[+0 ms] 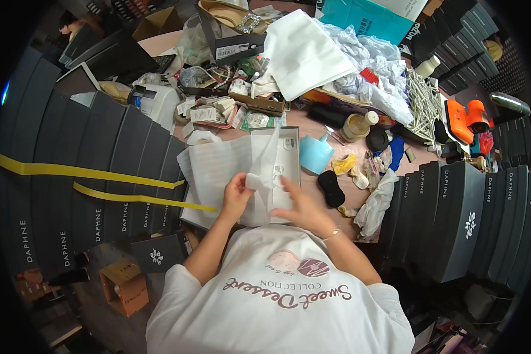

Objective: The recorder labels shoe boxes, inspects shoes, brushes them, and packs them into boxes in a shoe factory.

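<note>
left hand (237,197) pinches tissue paper (215,165); right hand (304,210), seemingly empty, spreads loosely above shoebox (289,160). likely arranging paper; next probably calls for smoothing it.

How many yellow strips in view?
2: the upper strip runs across the dark boxes at left; the lower strip lies below it, its right end near the left hand. More may be hidden.

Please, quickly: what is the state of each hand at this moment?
Left hand: closed, holding the white tissue paper.
Right hand: open, partly over the open box; whether it touches the paper cannot be told.
</note>
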Available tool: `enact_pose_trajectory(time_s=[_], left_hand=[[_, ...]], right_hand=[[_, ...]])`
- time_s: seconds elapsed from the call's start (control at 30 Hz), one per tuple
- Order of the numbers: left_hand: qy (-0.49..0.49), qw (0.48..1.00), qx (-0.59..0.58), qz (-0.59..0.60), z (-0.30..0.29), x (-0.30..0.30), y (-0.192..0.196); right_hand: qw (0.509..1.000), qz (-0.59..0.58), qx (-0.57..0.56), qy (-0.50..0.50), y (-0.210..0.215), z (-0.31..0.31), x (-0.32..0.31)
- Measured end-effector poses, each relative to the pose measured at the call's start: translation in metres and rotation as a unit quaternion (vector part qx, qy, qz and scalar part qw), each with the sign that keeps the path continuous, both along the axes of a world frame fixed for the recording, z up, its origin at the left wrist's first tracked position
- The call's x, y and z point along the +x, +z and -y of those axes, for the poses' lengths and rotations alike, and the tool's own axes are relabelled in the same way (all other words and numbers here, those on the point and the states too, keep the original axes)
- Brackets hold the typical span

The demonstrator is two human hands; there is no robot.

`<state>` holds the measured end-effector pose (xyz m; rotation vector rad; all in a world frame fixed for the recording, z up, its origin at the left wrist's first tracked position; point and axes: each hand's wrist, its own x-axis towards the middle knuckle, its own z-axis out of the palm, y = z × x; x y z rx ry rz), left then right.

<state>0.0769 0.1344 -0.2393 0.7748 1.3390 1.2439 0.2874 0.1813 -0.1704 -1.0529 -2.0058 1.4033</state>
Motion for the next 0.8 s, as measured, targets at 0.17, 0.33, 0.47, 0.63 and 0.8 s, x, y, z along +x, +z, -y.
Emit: enact_pose_trajectory(time_s=[0.17, 0.33, 0.47, 0.63, 0.8], left_hand=[[0.015, 0.997, 0.03, -0.066, 0.03, -0.02, 0.028], [-0.196, 0.793, 0.098, -0.569, 0.034, -0.023, 0.066], [-0.343, 0.713, 0.039, -0.61, 0.004, 0.028, 0.042], [-0.389, 0.718, 0.008, -0.577, -0.03, 0.066, -0.019], [-0.226, 0.823, 0.066, -0.517, -0.022, 0.063, -0.048]], right_hand=[[0.999, -0.003, -0.011, 0.053, -0.02, 0.019, -0.06], [0.982, 0.025, -0.024, -0.183, -0.031, 0.002, 0.025], [0.94, 0.026, -0.091, -0.329, -0.033, 0.01, 0.101], [0.897, 0.037, -0.011, -0.441, -0.04, 0.024, 0.135], [0.936, 0.116, 0.283, -0.173, 0.055, 0.001, 0.053]])
